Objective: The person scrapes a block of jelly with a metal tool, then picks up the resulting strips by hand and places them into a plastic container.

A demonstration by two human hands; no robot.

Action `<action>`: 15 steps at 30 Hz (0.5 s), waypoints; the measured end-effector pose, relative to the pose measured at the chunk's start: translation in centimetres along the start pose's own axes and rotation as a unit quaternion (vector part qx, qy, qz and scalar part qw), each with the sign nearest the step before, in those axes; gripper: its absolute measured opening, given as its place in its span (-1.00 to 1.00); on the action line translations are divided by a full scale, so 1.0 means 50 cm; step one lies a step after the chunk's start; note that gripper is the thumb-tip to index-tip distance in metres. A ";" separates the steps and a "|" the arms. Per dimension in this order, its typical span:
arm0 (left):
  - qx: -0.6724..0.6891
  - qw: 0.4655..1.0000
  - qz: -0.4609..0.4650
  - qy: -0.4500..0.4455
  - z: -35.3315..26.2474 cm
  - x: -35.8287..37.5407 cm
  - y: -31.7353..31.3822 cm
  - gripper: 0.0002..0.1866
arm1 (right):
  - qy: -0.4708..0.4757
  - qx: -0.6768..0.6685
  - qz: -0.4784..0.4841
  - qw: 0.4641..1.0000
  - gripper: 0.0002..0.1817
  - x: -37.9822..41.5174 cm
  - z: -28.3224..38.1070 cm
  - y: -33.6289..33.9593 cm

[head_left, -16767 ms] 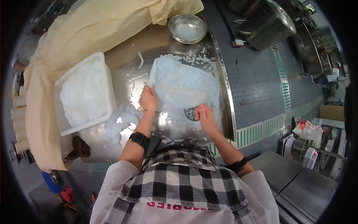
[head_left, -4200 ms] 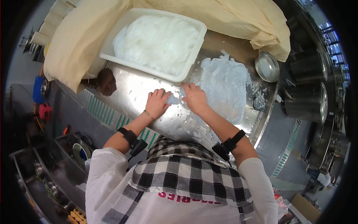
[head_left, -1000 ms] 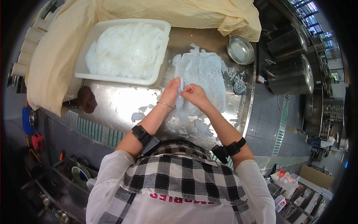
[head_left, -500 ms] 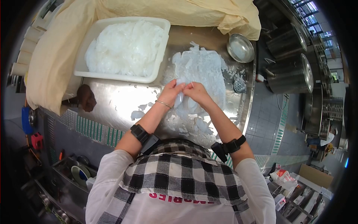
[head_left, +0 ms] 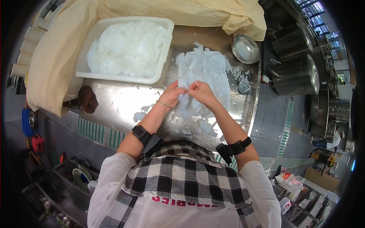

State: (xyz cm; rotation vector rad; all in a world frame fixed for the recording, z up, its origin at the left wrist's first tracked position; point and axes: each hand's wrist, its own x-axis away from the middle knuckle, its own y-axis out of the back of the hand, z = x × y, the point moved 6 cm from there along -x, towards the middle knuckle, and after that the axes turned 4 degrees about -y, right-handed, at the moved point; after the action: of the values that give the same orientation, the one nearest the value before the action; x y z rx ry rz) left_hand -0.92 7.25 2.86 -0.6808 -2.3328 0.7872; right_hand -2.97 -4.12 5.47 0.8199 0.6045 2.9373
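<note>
A slab of translucent whitish jelly (head_left: 209, 70) lies on the steel table, its surface ragged and scraped. Over its near left edge, my left hand (head_left: 172, 93) pinches a soft piece of the jelly that hangs at the fingertips. My right hand (head_left: 202, 93) is closed in a pinch just beside it, thumb against forefinger, on what looks like a thin whitish strip of jelly; its far end is hidden. The fingertips of both hands nearly meet. Jelly scraps (head_left: 203, 128) lie on the metal below my wrists.
A white tub (head_left: 152, 80) heaped with jelly strips (head_left: 127, 49) stands at upper left. Right of the slab are a steel bowl (head_left: 245, 49) and a round perforated scraper (head_left: 244, 87). Beige cloth (head_left: 182, 13) borders the back. Large steel pots (head_left: 294, 78) stand at right; a person (head_left: 334, 140) is beyond.
My left hand has shifted slightly left and my right hand slightly right, so the fingertips are a little farther apart. The slab and tub have stayed put.
</note>
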 end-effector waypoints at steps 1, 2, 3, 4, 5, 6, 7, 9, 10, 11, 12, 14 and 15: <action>0.000 1.000 0.000 0.000 0.002 -0.002 0.003 -0.60 | 0.009 -0.002 -0.013 1.000 -0.84 -0.002 -0.002 0.002; 0.004 1.000 0.003 0.008 0.008 -0.005 0.007 -0.61 | 0.018 -0.004 -0.025 1.000 -0.82 -0.005 -0.003 0.004; 0.008 1.000 0.005 0.016 0.010 -0.005 0.007 -0.61 | 0.018 -0.004 -0.025 1.000 -0.82 -0.003 0.001 0.005; 0.008 1.000 0.005 0.016 0.011 -0.006 0.007 -0.61 | 0.024 0.004 -0.037 0.999 -0.82 -0.001 0.008 0.011; 0.025 1.000 0.010 0.014 0.012 -0.005 0.005 -0.62 | 0.031 0.011 -0.049 0.998 -0.82 0.000 0.012 0.016; 0.042 0.999 0.014 0.012 0.008 -0.003 0.000 -0.63 | 0.030 0.011 -0.050 0.998 -0.82 -0.001 0.010 0.018; 0.042 0.999 0.014 0.013 0.006 0.000 -0.005 -0.63 | 0.031 0.003 -0.047 0.998 -0.82 -0.003 0.007 0.018; 0.050 0.999 0.015 0.011 0.000 0.004 -0.013 -0.67 | 0.031 -0.005 -0.043 0.999 -0.83 -0.003 0.009 0.017; 0.050 0.999 0.015 0.011 0.001 0.004 -0.012 -0.67 | 0.027 -0.009 -0.042 0.999 -0.83 0.000 0.012 0.014; 0.058 0.998 -0.025 0.013 0.005 0.003 -0.001 -0.69 | 0.022 -0.014 -0.042 0.999 -0.83 0.002 0.013 0.013; 0.065 0.996 -0.065 0.014 0.009 0.002 0.011 -0.71 | 0.021 -0.014 -0.042 0.999 -0.83 0.001 0.012 0.014; 0.073 0.993 -0.087 0.020 0.017 -0.002 0.034 -0.73 | 0.035 -0.014 -0.060 0.998 -0.84 -0.002 0.011 0.022; 0.080 0.991 -0.108 0.026 0.023 -0.004 0.052 -0.74 | 0.034 -0.014 -0.059 0.998 -0.84 -0.001 0.012 0.025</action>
State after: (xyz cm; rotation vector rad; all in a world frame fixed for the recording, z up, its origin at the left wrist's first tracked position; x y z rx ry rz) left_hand -0.83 8.51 0.29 -0.3670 -2.2207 0.8360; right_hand -2.52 -5.08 6.38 0.6584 0.5939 2.8691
